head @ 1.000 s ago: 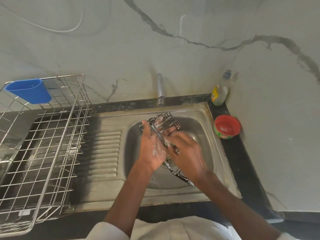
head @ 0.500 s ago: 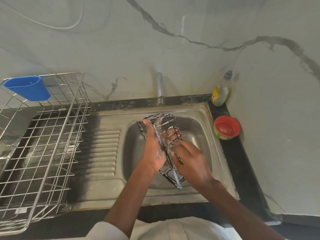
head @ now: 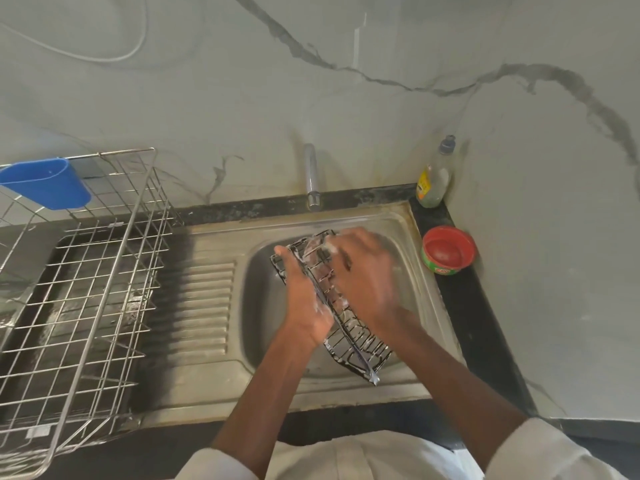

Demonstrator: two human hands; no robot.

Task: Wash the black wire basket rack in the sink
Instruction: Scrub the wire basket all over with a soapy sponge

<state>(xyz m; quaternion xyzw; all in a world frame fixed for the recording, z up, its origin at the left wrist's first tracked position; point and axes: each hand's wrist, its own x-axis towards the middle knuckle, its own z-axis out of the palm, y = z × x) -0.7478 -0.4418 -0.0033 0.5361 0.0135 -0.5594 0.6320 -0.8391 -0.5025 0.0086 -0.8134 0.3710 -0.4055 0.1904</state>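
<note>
Black wire basket rack [head: 360, 344], soapy: prob light, stiff, slick. Left hand [head: 304, 299] grips its long rim at 9 o'clock; keep hold there. Right hand [head: 363, 275] blurred at 1 o'clock, grip can't tell.

no legible text, yellow label on the dish soap bottle [head: 433, 178] at one o'clock too small to read, print on the red tub [head: 447, 250] blurred

Right hand [head: 363, 271] motion-blurred, fingers and grip unreadable, middle of wire rack [head: 349, 327] hidden behind both hands, left hand [head: 304, 299] fingertips out of sight behind rack, drying basket [head: 79, 289] at 9 o'clock cut by frame edge, bottle [head: 433, 178] label at 1 o'clock too small to read
</note>
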